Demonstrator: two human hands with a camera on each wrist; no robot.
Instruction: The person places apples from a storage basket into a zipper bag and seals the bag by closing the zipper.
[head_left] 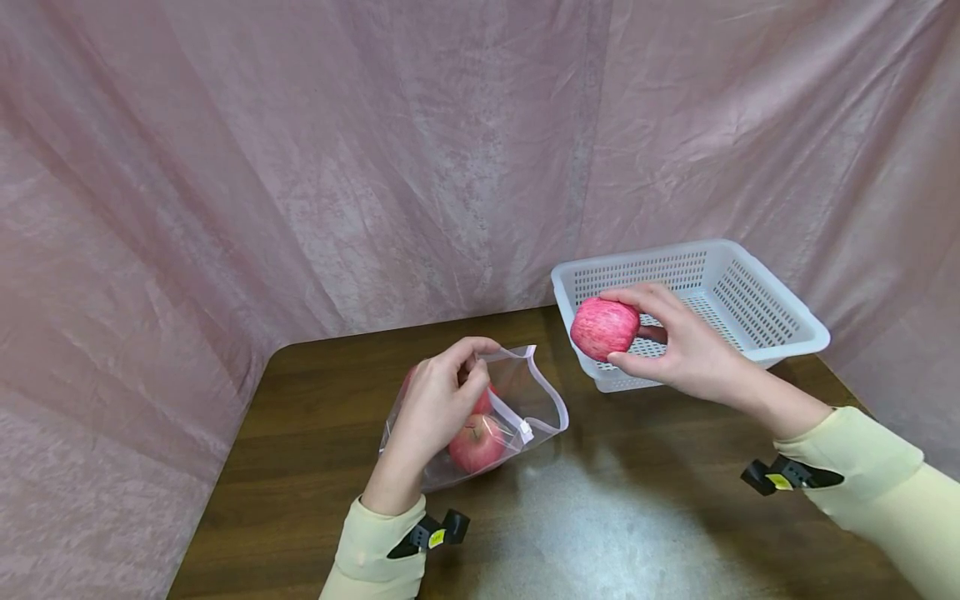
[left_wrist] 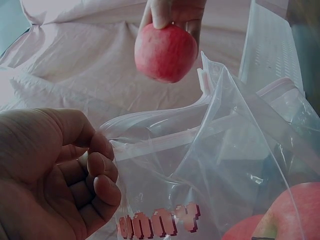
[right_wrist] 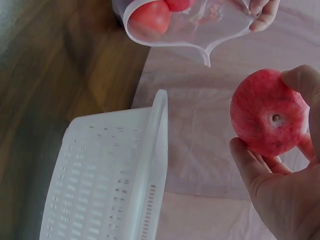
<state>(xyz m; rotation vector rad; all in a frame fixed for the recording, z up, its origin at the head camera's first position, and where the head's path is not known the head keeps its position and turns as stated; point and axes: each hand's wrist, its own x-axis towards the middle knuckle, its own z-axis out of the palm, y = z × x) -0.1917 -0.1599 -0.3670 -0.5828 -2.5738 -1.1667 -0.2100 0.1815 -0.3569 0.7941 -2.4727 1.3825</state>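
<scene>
In the head view my right hand [head_left: 686, 346] grips a red apple [head_left: 604, 329] in front of the white basket. The right wrist view shows the apple [right_wrist: 270, 113] from its stem or blossom end, thumb and fingers spread around it. My left hand [head_left: 438, 400] pinches the edge of a clear zip bag [head_left: 543, 400], whose mouth gapes toward the right. Inside the bag lie several apples [head_left: 477, 443], partly hidden by the left hand. Red lettering [left_wrist: 160, 220] shows on the bag in the left wrist view, beside the curled left fingers [left_wrist: 102, 170].
A white perforated plastic basket [head_left: 787, 348] stands at the back right of the dark wooden table [head_left: 300, 467], with no fruit visible in it. Pink cloth [head_left: 420, 167] hangs behind the table and along its sides. A white slider [head_left: 526, 431] sits on the bag's zip.
</scene>
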